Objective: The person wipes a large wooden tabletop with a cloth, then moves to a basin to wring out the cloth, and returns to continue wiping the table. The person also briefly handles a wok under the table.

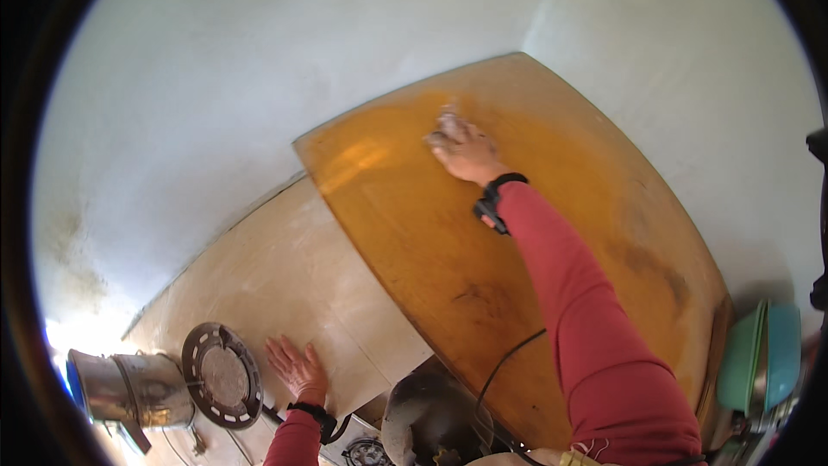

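My right hand (470, 154) reaches out over the yellow-brown wooden board (414, 233), its fingers bent around a small crumpled greyish cloth (447, 118) pressed to the surface. The cloth is blurred and partly covered by my fingers. Around the cloth the board looks wet and shiny, while its far corner is duller and paler. Flat on the beige tiled surface (319, 267) to the left lies my left hand (297, 369), fingers spread, holding nothing. Both wrists carry black bands, and my sleeves are red.
A round slotted metal burner (222, 375) stands left of my left hand, beside a metal cylinder (147, 387). Dark rounded equipment (435, 423) sits below the board's near edge, with a black cable (496, 371) above. Teal plastic basins (755, 358) stand at right. Pale walls (259, 52) enclose the corner.
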The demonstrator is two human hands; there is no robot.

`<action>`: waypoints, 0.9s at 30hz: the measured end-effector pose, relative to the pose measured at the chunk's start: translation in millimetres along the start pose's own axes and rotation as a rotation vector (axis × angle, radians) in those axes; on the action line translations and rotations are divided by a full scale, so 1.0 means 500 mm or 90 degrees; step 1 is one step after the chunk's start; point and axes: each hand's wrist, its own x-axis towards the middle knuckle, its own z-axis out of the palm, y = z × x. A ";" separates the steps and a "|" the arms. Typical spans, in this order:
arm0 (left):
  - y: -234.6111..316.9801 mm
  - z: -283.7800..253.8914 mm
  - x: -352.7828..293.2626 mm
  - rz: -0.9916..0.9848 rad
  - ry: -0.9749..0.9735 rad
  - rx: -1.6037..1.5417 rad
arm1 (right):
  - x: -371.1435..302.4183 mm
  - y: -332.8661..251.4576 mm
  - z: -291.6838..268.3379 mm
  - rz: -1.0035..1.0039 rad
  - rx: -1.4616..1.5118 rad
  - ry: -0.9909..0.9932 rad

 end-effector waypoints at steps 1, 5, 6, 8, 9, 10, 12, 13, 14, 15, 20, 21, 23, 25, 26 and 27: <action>0.001 0.001 0.001 -0.003 -0.003 0.012 | -0.005 -0.011 -0.006 0.006 0.029 -0.061; 0.001 0.002 -0.001 0.000 -0.004 0.021 | -0.071 0.085 -0.042 -0.065 0.045 -0.057; 0.000 0.001 -0.001 0.002 -0.003 0.019 | -0.107 0.136 -0.054 -0.076 0.068 -0.019; 0.000 -0.001 -0.001 0.000 -0.007 0.022 | -0.184 0.243 -0.079 -0.074 0.111 0.061; 0.000 -0.002 -0.001 -0.001 -0.014 0.031 | -0.235 0.313 -0.099 -0.109 0.133 0.145; 0.001 -0.002 0.000 -0.004 -0.022 0.037 | -0.297 0.380 -0.116 -0.064 0.165 0.112; 0.002 -0.003 0.000 -0.014 -0.025 0.042 | -0.453 0.503 -0.131 0.006 0.019 0.126; 0.003 -0.003 0.000 -0.018 -0.032 0.048 | -0.538 0.560 -0.139 0.007 -0.135 0.119; 0.004 -0.004 0.001 -0.020 -0.033 0.047 | -0.613 0.610 -0.143 0.119 -0.233 -0.046; 0.005 -0.004 0.001 -0.023 -0.036 0.046 | -0.692 0.646 -0.147 0.171 -0.246 -0.060; 0.008 -0.010 0.001 -0.026 -0.043 0.047 | -0.770 0.684 -0.116 0.432 -0.270 0.016; 0.009 -0.011 0.001 -0.033 -0.052 0.055 | -0.746 0.672 -0.122 0.412 -0.346 -0.034; 0.010 -0.011 -0.001 -0.030 -0.046 0.044 | -0.637 0.630 -0.122 0.353 -0.380 -0.076; 0.009 -0.012 -0.002 -0.030 -0.047 0.054 | -0.532 0.537 -0.098 0.218 -0.391 0.077; 0.008 -0.012 -0.001 -0.024 -0.051 0.059 | -0.477 0.489 -0.096 0.167 -0.366 0.156; 0.007 -0.010 -0.001 -0.016 -0.041 0.043 | -0.446 0.445 -0.103 0.144 -0.275 0.105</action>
